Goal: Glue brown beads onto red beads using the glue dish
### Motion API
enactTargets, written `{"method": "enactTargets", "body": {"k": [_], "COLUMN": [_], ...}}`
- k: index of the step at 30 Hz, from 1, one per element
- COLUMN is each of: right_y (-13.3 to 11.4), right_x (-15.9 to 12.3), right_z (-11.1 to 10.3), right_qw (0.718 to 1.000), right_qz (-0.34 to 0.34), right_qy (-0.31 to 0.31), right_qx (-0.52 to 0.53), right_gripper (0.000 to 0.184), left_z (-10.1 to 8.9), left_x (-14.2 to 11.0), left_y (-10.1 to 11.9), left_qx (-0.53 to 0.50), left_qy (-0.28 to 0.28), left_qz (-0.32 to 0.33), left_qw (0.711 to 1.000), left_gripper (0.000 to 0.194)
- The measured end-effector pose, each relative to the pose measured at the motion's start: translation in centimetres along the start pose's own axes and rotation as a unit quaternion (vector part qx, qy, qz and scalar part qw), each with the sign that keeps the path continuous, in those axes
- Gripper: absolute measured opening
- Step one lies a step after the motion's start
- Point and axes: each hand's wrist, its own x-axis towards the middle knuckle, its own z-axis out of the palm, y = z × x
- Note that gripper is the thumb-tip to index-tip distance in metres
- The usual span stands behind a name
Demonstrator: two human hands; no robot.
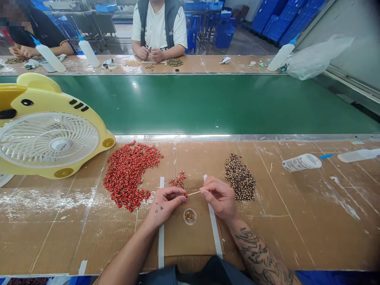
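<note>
My left hand (166,202) is closed in a pinch on a small red piece (185,195) just above a small round dish of amber liquid (190,216). My right hand (219,198) is closed on a thin wooden stick (194,193) whose tip meets that red piece. A big pile of red pieces (129,174) lies to the left of my hands, and a few more red pieces (178,180) sit just beyond them. A pile of dark brown pieces (241,180) lies to the right.
A yellow desk fan (44,130) lies at the left. A green conveyor belt (213,103) runs across the middle. Two white bottles (301,162) lie at the right. Across the belt sit two people (158,27), with white squeeze bottles (87,51) and a plastic bag (314,59).
</note>
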Motion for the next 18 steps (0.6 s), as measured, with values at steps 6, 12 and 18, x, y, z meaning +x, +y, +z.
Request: {"method": "enactTargets", "body": {"k": [6,12,18], "right_y": [-0.4,-0.42,-0.48], "right_x": [-0.07,-0.21,-0.3], "right_z": [-0.06,0.14,0.2], "right_qw": [1.0,0.999,0.999], "right_qz": [-0.011,-0.016,0.011], "right_qy": [-0.007,-0.019,-0.004], "right_qx": [-0.021,-0.043,-0.049], "right_gripper": [0.012,0.01,0.019], "left_z": [-0.01,0.04,0.1], "left_x": [-0.06,-0.15,-0.18], "left_y": [-0.01,0.1,0.12], "left_qx": [0.007,0.01,0.009], "left_qy": [-0.007,-0.002,0.006], "left_qz": [-0.005,0.004,0.013], "left_qw": [1.0,1.0,1.0], "left_gripper": [0.011,0.01,0.01]}}
